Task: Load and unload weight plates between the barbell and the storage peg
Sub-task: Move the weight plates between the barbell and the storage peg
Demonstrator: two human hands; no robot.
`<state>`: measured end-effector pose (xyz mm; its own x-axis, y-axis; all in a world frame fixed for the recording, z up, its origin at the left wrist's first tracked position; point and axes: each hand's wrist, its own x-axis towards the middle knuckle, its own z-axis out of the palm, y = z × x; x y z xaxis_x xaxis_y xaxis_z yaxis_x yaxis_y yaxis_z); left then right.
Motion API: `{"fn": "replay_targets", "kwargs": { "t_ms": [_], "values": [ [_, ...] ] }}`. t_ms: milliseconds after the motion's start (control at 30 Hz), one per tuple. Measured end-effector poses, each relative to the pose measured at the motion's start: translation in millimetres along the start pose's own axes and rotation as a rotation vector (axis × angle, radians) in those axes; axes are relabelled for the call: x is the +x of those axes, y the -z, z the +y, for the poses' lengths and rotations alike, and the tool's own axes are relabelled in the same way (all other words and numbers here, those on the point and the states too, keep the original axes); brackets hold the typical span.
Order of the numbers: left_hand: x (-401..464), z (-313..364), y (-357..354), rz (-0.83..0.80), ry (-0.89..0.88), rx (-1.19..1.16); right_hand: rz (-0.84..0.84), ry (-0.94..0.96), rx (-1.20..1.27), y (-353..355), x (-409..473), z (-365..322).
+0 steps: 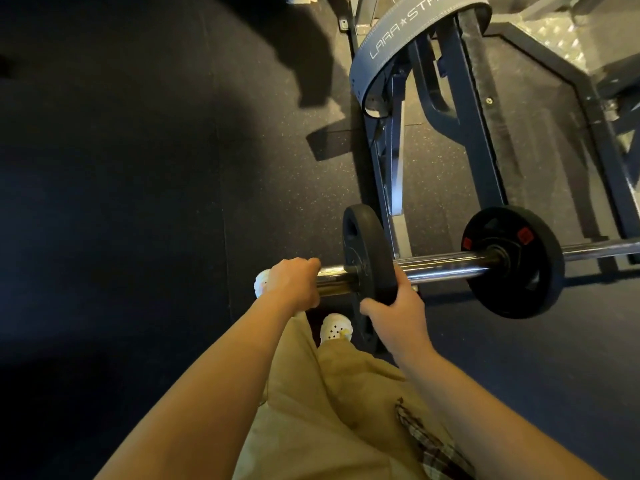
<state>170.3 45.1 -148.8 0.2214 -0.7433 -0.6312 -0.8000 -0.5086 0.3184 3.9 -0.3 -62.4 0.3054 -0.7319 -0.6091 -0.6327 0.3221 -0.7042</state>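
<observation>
A chrome barbell sleeve [443, 266] runs left to right across the middle of the view. A black weight plate [363, 244] sits edge-on near the sleeve's outer end. My right hand [398, 306] grips that plate's lower rim. My left hand [294, 284] is closed around the sleeve's end, left of the plate. A second black plate with red marks [516, 261] sits further in on the sleeve, against the collar. No storage peg can be made out.
A dark steel rack frame [485, 140] stands behind the bar, with a grey lifting belt [388, 39] hung over it. A metal platform [561, 46] lies at the top right. Black rubber flooring [138, 202] spreads to the left. My white shoes [334, 329] stand under the sleeve.
</observation>
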Motion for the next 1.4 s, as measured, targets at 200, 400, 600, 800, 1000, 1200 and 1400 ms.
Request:
{"fn": "replay_targets", "kwargs": {
  "t_ms": [200,400,600,800,1000,1200,1400],
  "values": [
    [-1,-1,2,-0.009,0.016,-0.037,-0.096,-0.076,-0.208,7,40,-49],
    [1,1,-3,0.023,0.001,-0.013,-0.123,-0.232,-0.235,-3,82,-81],
    [0,-1,-4,0.071,-0.026,0.000,-0.048,-0.200,-0.304,-15,66,-75],
    [-3,1,-1,0.063,-0.017,0.046,-0.016,-0.073,0.040,-21,-1,-22],
    [0,1,0,0.036,0.003,0.025,-0.082,0.016,0.007,-31,-31,13],
    [-2,-1,-6,0.075,0.000,-0.047,-0.096,0.087,-0.204,-27,-10,-12],
    [-2,-1,-7,0.074,0.032,-0.059,-0.165,-0.006,-0.352,-32,45,-72]
  ]
}}
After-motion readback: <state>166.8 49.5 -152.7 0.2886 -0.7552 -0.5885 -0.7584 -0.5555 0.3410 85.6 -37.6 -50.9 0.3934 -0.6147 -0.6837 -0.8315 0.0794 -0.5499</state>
